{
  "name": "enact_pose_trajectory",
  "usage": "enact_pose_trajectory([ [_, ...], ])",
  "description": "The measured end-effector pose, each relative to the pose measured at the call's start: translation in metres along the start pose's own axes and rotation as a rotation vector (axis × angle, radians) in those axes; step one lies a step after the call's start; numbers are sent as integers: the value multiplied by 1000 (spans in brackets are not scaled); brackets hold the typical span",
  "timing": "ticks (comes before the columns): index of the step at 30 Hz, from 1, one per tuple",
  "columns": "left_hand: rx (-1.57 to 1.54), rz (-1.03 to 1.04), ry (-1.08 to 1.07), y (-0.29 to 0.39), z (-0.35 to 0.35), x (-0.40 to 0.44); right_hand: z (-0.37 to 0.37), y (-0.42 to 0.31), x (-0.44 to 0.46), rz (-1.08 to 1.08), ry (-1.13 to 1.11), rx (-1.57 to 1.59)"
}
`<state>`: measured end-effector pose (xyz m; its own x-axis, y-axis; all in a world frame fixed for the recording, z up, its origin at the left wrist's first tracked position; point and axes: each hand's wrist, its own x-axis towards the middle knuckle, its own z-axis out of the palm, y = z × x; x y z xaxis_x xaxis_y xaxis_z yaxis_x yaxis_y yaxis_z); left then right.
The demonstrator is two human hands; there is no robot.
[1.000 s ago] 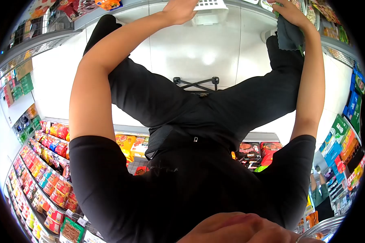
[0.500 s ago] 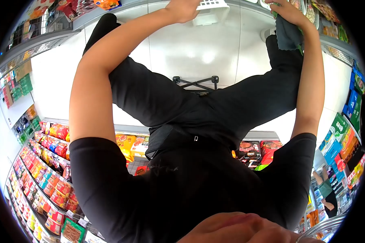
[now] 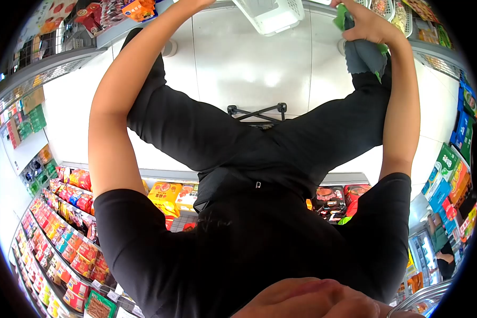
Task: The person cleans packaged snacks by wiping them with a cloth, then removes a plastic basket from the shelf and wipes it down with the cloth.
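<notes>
My left hand (image 3: 200,3) is cut off by the top edge, with its fingers out of sight, left of a white plastic basket (image 3: 273,20). The basket is tilted, and its interior partly shows. At the upper right, my right hand (image 3: 371,24) grips a dark grey cloth (image 3: 364,57) with green parts. The cloth hangs below the palm, and a green piece (image 3: 342,19) sticks out between thumb and fingers.
White baskets of packaged goods (image 3: 402,18) stand at the upper right. An orange packet (image 3: 139,9) lies on the upper left shelf. A folding black frame (image 3: 257,112) is between my legs. Snack shelves (image 3: 63,228) fill the lower left. Another person (image 3: 441,238) is at far right.
My left hand has moved left and up, away from the white basket. The basket has tilted and come lower into view. My right hand and the cloth have shifted slightly left and down.
</notes>
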<state>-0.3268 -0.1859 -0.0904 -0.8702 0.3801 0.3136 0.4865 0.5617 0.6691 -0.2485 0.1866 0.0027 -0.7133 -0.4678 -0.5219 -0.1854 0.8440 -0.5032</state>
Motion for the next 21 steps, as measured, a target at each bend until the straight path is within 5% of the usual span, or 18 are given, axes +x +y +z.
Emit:
enact_pose_trajectory([
  [5, -162, -78, 86, 25, -36, 13, 37, -28, -4, -346, 229, 8],
  [11, -222, 21, 117, 60, -61, 14, 38, -9, 0, -129, 212, -61],
  [18, 132, 558, -12, 59, -68, 13, 15, 33, 8, 6, 309, -53],
  [21, -24, 744, -182, 54, -64, 8, -2, 21, 3, 128, 267, 34],
])
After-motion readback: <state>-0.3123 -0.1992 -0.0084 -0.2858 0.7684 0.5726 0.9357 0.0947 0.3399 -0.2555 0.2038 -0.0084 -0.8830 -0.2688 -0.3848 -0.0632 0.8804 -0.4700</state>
